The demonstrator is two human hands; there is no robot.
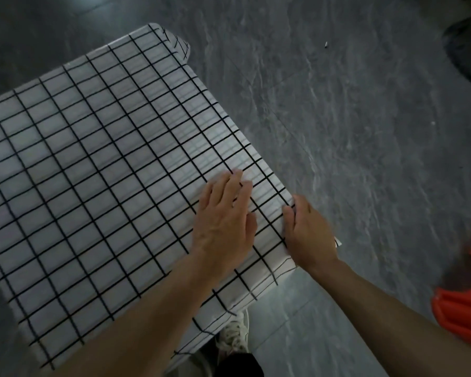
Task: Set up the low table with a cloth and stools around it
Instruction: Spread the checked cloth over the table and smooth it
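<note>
Grey stone floor all round; cloth (93,172) already covers the table. Keep your left hand (225,216) flat, fingers straight, just inboard of your right hand (307,235), which grips the cloth's edge w/ thumb on top. Pull outward & down from that grip, smoothing away from it so the grid stays square.

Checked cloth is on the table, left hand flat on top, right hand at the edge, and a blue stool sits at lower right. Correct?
Not quite: in the head view the thing at lower right is orange, not blue, and too cropped to call a stool. The cloth, left hand and right hand are as stated.
</note>
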